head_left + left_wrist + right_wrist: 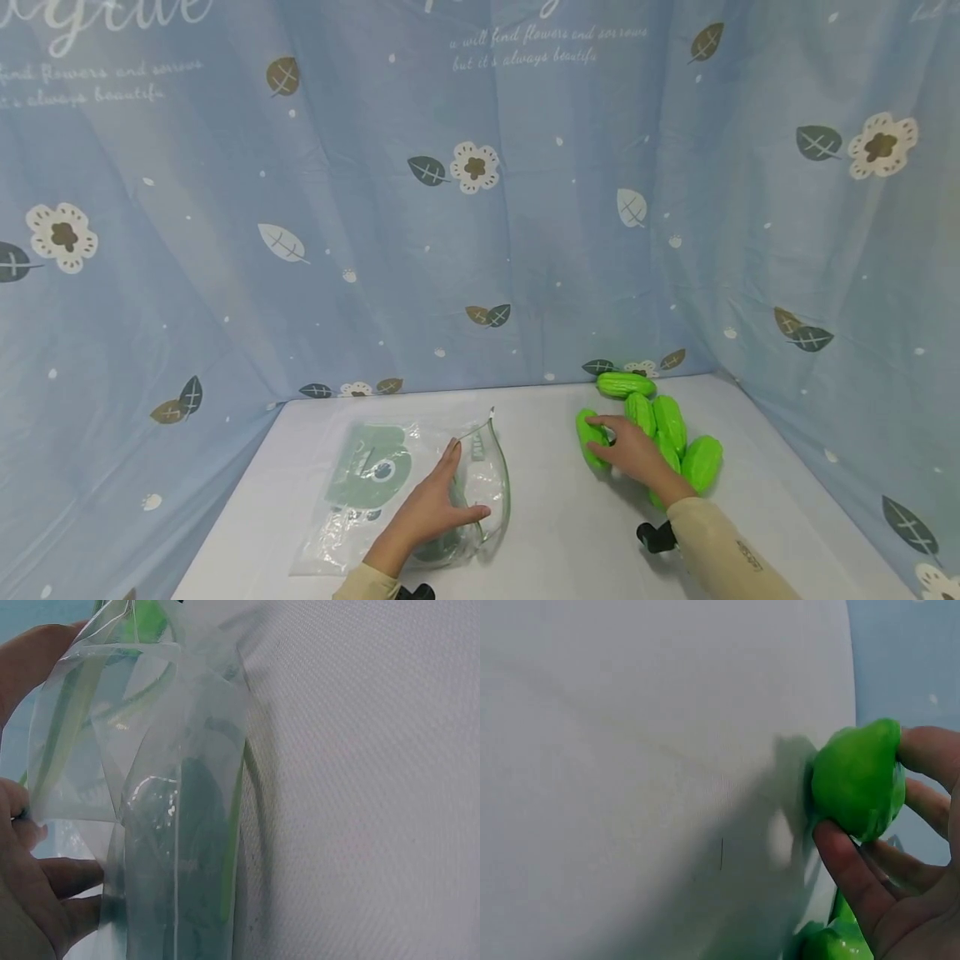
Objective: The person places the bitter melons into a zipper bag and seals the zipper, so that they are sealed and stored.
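Note:
My left hand [429, 508] lies over a clear zip bag [491, 471] with a green printed animal face, thumb and fingers spread at its mouth. In the left wrist view, the fingers [71, 877] stretch against the clear plastic of the bag [180, 825], whose green strip edges stand apart. My right hand [633, 450] pinches a shiny, bright green, oblong ridged toy vegetable [584, 427] at the near left of a group of similar ones. Thumb and fingertips lie around the toy vegetable [855, 780] in the right wrist view, close over the white table.
Several more green toy vegetables [703, 464] lie on the right of the white table [555, 500], partly behind my right hand and sleeve. One green toy vegetable [626, 384] lies by the back edge. A blue patterned curtain [465, 233] encloses the back and sides.

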Tool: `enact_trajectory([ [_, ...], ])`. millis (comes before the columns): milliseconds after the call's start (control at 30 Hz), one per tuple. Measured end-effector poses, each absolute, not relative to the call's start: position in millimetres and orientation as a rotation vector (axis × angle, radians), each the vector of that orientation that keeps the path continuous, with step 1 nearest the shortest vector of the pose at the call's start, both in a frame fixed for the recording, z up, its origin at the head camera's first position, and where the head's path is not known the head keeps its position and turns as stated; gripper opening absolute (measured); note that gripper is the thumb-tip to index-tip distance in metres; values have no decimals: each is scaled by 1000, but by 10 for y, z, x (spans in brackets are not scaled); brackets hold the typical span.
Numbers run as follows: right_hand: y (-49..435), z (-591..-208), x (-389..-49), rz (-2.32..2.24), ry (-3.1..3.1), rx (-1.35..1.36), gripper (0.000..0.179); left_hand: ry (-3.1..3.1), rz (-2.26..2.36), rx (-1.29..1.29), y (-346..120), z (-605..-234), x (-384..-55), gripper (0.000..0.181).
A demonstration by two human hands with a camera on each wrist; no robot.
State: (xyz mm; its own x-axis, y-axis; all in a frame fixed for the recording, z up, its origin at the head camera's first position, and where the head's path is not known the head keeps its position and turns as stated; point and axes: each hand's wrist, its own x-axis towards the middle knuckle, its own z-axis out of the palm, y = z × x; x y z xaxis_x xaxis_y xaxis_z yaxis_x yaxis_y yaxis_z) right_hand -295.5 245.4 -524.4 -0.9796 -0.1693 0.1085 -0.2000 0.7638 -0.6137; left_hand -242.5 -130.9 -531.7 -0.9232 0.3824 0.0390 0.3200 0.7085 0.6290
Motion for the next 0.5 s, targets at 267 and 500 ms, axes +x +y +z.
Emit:
enact_trajectory([
  [267, 2345, -5243, -2797, 1146, -2895, 321, 49, 2817, 1005, 583, -1320, -5332, -2432, 120],
  [500, 2205, -5247, -2654, 1206, -2885, 390, 49, 2805, 1019, 590, -1320, -5328, -2429, 120],
])
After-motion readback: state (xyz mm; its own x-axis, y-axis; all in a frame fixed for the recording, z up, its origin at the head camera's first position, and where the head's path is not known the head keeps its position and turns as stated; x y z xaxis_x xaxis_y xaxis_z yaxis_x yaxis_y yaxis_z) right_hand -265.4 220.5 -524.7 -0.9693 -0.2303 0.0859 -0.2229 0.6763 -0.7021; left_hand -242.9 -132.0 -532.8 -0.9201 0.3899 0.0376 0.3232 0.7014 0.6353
